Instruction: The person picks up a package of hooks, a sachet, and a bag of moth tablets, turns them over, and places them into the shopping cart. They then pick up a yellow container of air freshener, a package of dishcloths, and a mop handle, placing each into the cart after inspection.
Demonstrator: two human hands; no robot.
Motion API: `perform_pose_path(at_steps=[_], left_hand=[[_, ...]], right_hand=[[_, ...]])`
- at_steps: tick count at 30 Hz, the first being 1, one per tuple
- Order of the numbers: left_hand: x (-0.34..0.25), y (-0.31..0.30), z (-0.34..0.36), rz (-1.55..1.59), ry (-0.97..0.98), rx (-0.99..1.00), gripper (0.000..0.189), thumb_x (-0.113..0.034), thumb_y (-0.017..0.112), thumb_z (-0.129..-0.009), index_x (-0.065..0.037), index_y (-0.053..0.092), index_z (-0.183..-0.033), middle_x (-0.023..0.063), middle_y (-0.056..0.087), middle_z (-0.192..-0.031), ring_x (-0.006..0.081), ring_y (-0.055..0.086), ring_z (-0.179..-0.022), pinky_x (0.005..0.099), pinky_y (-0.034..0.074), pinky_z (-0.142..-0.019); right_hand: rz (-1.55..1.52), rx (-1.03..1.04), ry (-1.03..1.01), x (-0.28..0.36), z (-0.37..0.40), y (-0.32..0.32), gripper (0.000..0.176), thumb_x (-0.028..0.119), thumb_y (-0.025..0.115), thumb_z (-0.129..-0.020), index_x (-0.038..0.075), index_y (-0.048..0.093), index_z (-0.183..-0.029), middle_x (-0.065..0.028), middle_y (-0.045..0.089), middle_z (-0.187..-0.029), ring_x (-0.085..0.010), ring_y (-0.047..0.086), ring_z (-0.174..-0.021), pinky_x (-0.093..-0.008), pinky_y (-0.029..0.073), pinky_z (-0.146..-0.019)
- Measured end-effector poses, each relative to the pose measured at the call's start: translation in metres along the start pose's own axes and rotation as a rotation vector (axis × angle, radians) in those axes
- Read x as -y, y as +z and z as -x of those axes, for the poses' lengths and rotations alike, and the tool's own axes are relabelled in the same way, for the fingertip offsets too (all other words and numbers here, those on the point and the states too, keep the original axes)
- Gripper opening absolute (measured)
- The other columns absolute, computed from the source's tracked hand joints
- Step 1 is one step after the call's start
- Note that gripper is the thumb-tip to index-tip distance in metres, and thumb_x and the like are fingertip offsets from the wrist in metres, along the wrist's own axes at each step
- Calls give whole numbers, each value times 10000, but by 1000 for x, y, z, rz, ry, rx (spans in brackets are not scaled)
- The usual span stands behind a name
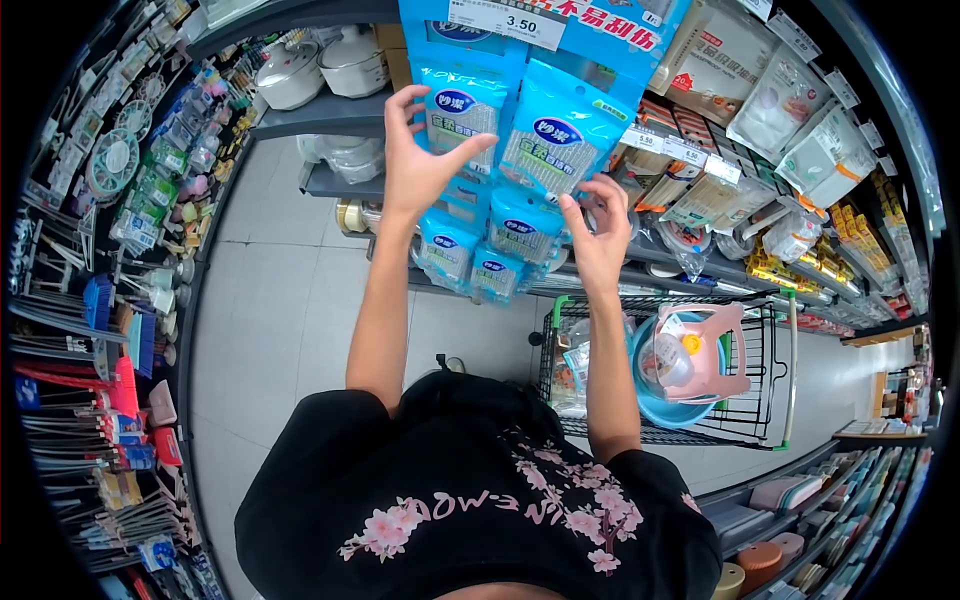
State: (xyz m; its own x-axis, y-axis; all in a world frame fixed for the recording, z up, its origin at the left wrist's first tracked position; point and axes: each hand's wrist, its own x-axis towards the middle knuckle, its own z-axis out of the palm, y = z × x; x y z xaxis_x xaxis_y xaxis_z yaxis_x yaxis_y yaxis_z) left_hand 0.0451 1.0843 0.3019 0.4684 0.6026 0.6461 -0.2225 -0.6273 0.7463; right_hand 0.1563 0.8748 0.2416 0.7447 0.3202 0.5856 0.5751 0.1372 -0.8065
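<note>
A blue pack of scouring pads [560, 130] is tilted in front of the display, its lower right corner between the thumb and fingers of my right hand [600, 225]. My left hand [420, 155] is raised with thumb and fingers spread apart, in front of a second pack of scouring pads [463, 115] that hangs on the blue display. Below them hang more packs of the same kind, among them a lower pack [522, 225] and a pack at the lower left [445, 245].
A wire shopping cart [770, 375] stands at my right, holding a blue basin [660, 405] and a pink plastic item [722, 350]. White lidded pots [290, 75] sit on a shelf at the upper left. Brushes [140, 340] line the left shelves. Tiled floor [270, 310] lies between.
</note>
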Motion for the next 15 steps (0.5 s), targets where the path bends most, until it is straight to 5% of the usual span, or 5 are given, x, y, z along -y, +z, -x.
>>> perform_pose_path(at_steps=[5,8,11,15], left_hand=[[-6,28,-10,-237,37,-173,954,-374,926,-665,-24,378,-1363,184,419,-1312,327,442,-1236,446,402,-1026],[-5,42,-14,-369,116,-243,981,-401,921,-666,-10,363,-1372,207,383,-1322,357,415,-1249,457,392,-1029],[-8,41,-13,-336,139,-293,915,-361,895,-680,-32,383,-1363,206,406,-1285,385,418,-1240,483,404,-1005],[-11,32,-13,-320,92,-283,765,-301,880,-692,-25,504,-1300,179,527,-1221,314,564,-1098,400,473,-926]], right_hand=[[-336,-3,132,12,-13,13,469,124,794,-850,-18,547,-1223,-102,629,-1114,-168,616,-1009,-313,489,-878],[-224,12,172,29,-32,18,562,155,818,-830,-32,510,-1261,-103,640,-1129,-167,620,-1040,-301,488,-901],[-260,94,209,38,-46,23,543,199,848,-801,-25,570,-1210,-109,687,-1089,-149,653,-971,-285,513,-854],[-288,89,207,37,-55,29,427,157,831,-821,-25,618,-1144,-112,711,-1057,-139,669,-919,-280,532,-819]])
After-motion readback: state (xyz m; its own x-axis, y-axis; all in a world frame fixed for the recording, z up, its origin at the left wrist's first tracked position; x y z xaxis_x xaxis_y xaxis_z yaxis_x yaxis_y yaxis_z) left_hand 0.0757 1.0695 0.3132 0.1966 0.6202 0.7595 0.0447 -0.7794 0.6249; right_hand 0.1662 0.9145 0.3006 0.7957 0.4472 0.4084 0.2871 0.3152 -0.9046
